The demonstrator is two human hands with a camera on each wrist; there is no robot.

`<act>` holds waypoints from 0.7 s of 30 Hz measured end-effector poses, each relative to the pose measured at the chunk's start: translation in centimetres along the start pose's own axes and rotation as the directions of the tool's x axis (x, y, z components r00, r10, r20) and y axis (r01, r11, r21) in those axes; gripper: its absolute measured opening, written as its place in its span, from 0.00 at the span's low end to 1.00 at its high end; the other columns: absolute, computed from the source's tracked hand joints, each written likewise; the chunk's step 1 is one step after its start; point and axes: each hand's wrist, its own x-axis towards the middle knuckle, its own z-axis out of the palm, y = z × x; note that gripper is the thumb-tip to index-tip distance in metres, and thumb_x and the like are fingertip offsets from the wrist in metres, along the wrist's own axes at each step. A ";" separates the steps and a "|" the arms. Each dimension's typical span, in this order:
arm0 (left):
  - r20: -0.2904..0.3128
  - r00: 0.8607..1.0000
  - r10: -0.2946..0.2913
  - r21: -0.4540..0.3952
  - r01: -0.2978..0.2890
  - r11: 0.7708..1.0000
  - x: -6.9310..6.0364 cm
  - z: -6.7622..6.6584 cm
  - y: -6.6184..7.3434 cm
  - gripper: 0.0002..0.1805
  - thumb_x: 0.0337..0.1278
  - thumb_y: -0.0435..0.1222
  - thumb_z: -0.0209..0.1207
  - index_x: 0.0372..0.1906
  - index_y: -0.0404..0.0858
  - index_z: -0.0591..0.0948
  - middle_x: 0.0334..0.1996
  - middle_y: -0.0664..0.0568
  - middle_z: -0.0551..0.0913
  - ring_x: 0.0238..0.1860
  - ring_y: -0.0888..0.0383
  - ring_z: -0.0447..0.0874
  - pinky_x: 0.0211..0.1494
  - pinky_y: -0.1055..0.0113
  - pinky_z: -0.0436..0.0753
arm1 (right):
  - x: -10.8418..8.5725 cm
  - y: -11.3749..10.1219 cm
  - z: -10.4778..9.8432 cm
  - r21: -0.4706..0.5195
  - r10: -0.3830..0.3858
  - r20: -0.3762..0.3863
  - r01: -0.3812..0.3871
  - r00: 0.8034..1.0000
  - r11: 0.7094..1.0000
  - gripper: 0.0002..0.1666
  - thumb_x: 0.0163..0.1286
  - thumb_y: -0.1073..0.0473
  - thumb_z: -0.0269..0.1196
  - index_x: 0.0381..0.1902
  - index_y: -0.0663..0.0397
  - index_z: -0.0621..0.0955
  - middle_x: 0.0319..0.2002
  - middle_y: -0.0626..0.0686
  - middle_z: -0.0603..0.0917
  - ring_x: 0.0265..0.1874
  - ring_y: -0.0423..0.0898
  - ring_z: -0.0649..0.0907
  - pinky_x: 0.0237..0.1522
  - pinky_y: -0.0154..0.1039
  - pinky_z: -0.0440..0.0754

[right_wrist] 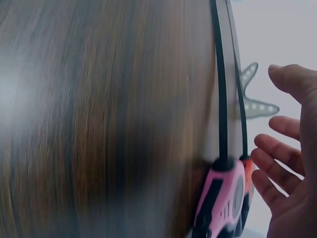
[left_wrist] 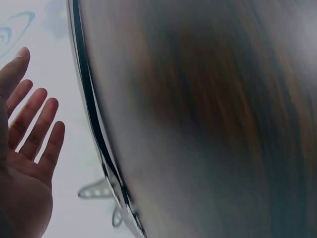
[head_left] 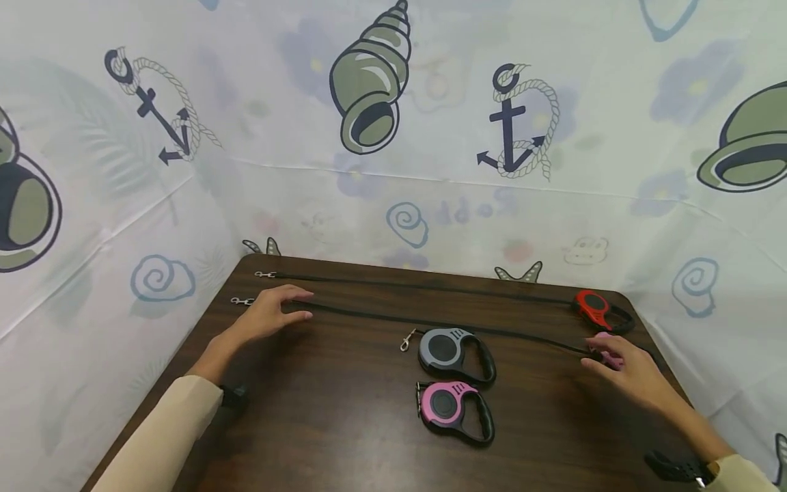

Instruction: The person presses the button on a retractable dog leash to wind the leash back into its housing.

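One retractable leash with a pink-and-black case (right_wrist: 227, 191) lies at the right end of the dark brown wood-grain worktop (head_left: 307, 424), partly covered by the right hand (head_left: 630, 369) in the head view. Its black strap (head_left: 381, 316) is drawn out leftward and sets the long axis: roughly side to side, from the case to a silver metal clip (head_left: 242, 301) just beside the left hand (head_left: 270, 316). The right hand is therefore nearer the case; the left hand is nearer the clip. Both hands are spread, thumb apart from relaxed fingers, and grip nothing; whether any fingertip touches the case or strap cannot be told. Farther back, a second black strap (head_left: 430, 288) runs nearly parallel from a red-and-black leash (head_left: 593, 307). Between the hands, on the near side of the first strap, lies a grey-and-black leash (head_left: 443, 349), with a second pink-and-black leash (head_left: 443, 404) just in front of it.
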 end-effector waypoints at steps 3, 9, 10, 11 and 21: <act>-0.016 1.000 -0.001 0.035 0.001 0.999 -0.6 -1.2 -0.8 0.27 0.59 0.36 0.76 0.62 0.31 0.84 0.59 0.37 0.86 0.61 0.36 0.84 0.61 0.38 0.81 | -0.3 0.9 -0.3 -0.035 -0.021 -0.060 0.019 0.998 0.999 0.26 0.63 0.53 0.79 0.55 0.60 0.87 0.49 0.59 0.88 0.40 0.46 0.88 0.38 0.29 0.81; -0.031 0.999 -0.015 0.103 0.018 0.995 -1.5 -3.2 -2.4 0.29 0.57 0.37 0.77 0.62 0.31 0.84 0.59 0.34 0.85 0.62 0.32 0.82 0.61 0.35 0.80 | -1.1 2.4 -0.9 -0.052 -0.033 -0.130 0.026 0.991 0.998 0.25 0.59 0.55 0.81 0.50 0.63 0.88 0.45 0.63 0.89 0.38 0.40 0.81 0.41 0.21 0.70; -0.040 0.999 -0.017 0.112 0.022 0.993 -1.7 -3.4 -2.7 0.29 0.56 0.37 0.78 0.62 0.31 0.84 0.59 0.33 0.85 0.61 0.32 0.82 0.61 0.35 0.80 | -1.2 2.6 -1.0 -0.049 -0.029 -0.131 0.023 0.991 0.999 0.26 0.59 0.55 0.81 0.51 0.63 0.88 0.46 0.64 0.89 0.40 0.40 0.81 0.42 0.19 0.69; -0.048 0.999 -0.016 0.123 0.022 0.992 -1.9 -3.7 -3.0 0.30 0.55 0.37 0.78 0.62 0.31 0.84 0.59 0.33 0.85 0.61 0.32 0.82 0.60 0.35 0.80 | -1.3 2.7 -1.1 -0.049 -0.029 -0.130 0.023 0.991 0.999 0.26 0.59 0.54 0.81 0.51 0.63 0.88 0.47 0.64 0.89 0.42 0.40 0.82 0.43 0.18 0.67; -0.013 0.999 -0.029 0.187 0.031 0.982 -2.9 -5.4 -5.1 0.32 0.54 0.38 0.79 0.62 0.28 0.83 0.58 0.29 0.84 0.60 0.29 0.82 0.60 0.33 0.79 | -1.9 3.8 -1.9 -0.116 -0.031 -0.064 0.023 0.997 0.993 0.29 0.58 0.52 0.82 0.51 0.66 0.88 0.45 0.64 0.89 0.42 0.42 0.83 0.40 0.23 0.72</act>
